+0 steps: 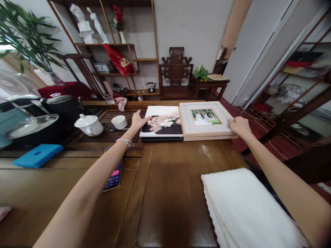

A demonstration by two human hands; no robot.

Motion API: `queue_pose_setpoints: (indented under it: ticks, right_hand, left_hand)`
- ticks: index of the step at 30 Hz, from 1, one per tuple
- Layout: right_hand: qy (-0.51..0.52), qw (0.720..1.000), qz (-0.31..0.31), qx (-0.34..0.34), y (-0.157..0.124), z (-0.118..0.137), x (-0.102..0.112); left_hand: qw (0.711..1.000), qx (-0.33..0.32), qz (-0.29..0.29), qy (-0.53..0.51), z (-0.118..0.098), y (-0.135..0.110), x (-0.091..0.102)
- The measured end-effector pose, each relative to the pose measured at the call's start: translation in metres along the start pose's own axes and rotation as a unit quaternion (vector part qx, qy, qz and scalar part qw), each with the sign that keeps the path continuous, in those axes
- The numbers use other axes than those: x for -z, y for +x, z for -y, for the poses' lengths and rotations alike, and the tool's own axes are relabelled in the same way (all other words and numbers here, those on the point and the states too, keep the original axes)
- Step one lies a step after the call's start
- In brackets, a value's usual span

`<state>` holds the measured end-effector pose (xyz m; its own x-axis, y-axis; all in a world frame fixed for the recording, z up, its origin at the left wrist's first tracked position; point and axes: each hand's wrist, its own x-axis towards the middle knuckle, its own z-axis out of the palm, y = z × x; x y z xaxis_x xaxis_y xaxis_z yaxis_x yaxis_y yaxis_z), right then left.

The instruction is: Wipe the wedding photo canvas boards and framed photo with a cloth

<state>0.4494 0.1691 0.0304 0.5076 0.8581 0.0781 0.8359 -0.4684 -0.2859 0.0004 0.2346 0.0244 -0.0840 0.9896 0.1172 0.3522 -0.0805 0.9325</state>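
A photo album (161, 124) with a portrait cover lies on the wooden table (165, 179). Right beside it lies a pale framed photo (206, 119), touching the album's edge. My left hand (138, 120) reaches to the album's left edge, fingers spread, with a fingertip on the cover. My right hand (239, 124) rests on the frame's right edge, fingers curled over the rim. A bracelet sits on my left wrist.
A folded white towel (248, 210) lies at the near right. A phone (113, 175) lies under my left forearm. A white teapot (89, 124), a cup (119, 121), a blue pad (37, 155) and kettles stand at the left. Shelves and a small chair stand behind.
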Motion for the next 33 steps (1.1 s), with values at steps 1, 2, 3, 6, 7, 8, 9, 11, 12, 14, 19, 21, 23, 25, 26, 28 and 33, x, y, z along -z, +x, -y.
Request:
queue_pose_setpoints:
  ticks: [1, 2, 3, 6, 7, 8, 9, 11, 12, 14, 19, 21, 23, 25, 26, 28, 33]
  right_hand:
    - [0.001, 1.0, -0.005, 0.002, -0.001, 0.0, 0.001]
    - [0.001, 1.0, -0.01, 0.004, -0.001, -0.001, 0.002]
    - [0.002, 1.0, -0.015, 0.005, -0.002, -0.001, 0.003]
    - [0.005, 1.0, -0.026, 0.009, -0.005, -0.001, 0.004]
    - [0.007, 1.0, -0.028, 0.011, -0.006, -0.001, 0.004]
    - [0.008, 0.999, -0.031, 0.012, -0.007, -0.002, 0.004]
    - [0.009, 0.999, -0.032, 0.014, -0.007, -0.002, 0.004]
    - [0.013, 0.999, -0.035, 0.017, -0.007, -0.004, 0.003]
    - [0.015, 0.999, -0.035, 0.019, -0.007, -0.005, 0.003]
    - [0.02, 0.999, -0.033, 0.022, -0.007, -0.008, 0.001]
    - [0.031, 0.999, -0.031, 0.033, -0.011, -0.012, 0.004]
    - [0.033, 0.998, -0.04, 0.039, -0.016, -0.013, 0.012]
    - [0.033, 0.997, -0.055, 0.045, -0.023, -0.012, 0.026]
    - [0.034, 0.996, -0.072, 0.05, -0.033, -0.01, 0.047]
    - [0.034, 0.995, -0.081, 0.053, -0.039, -0.008, 0.058]
    - [0.038, 0.993, -0.095, 0.066, -0.054, -0.003, 0.081]
    - [0.08, 0.988, -0.081, 0.109, -0.106, 0.014, 0.107]
  left_hand:
    - [0.999, -0.026, -0.019, 0.019, -0.008, -0.003, -0.003]
    - [0.998, -0.047, -0.027, 0.039, -0.017, -0.007, -0.009]
    - [0.996, -0.063, -0.025, 0.06, -0.026, -0.011, -0.019]
    - [0.989, -0.086, 0.038, 0.117, -0.055, -0.025, -0.063]
    - [0.985, -0.085, 0.064, 0.134, -0.064, -0.029, -0.079]
    - [0.981, -0.082, 0.084, 0.152, -0.072, -0.032, -0.096]
    - [0.978, -0.077, 0.096, 0.171, -0.079, -0.033, -0.11]
    - [0.97, -0.064, 0.11, 0.209, -0.089, -0.034, -0.133]
    - [0.966, -0.056, 0.113, 0.227, -0.092, -0.033, -0.141]
    - [0.958, -0.042, 0.115, 0.258, -0.096, -0.031, -0.15]
    - [0.949, -0.045, 0.124, 0.288, -0.103, -0.034, -0.153]
    - [0.949, -0.056, 0.128, 0.282, -0.111, -0.04, -0.15]
    - [0.953, -0.072, 0.123, 0.267, -0.123, -0.048, -0.143]
    - [0.959, -0.091, 0.107, 0.246, -0.136, -0.057, -0.132]
    - [0.962, -0.099, 0.095, 0.235, -0.143, -0.062, -0.124]
    - [0.969, -0.108, 0.075, 0.208, -0.153, -0.074, -0.103]
    - [0.993, 0.005, 0.117, 0.012, -0.154, -0.128, -0.038]
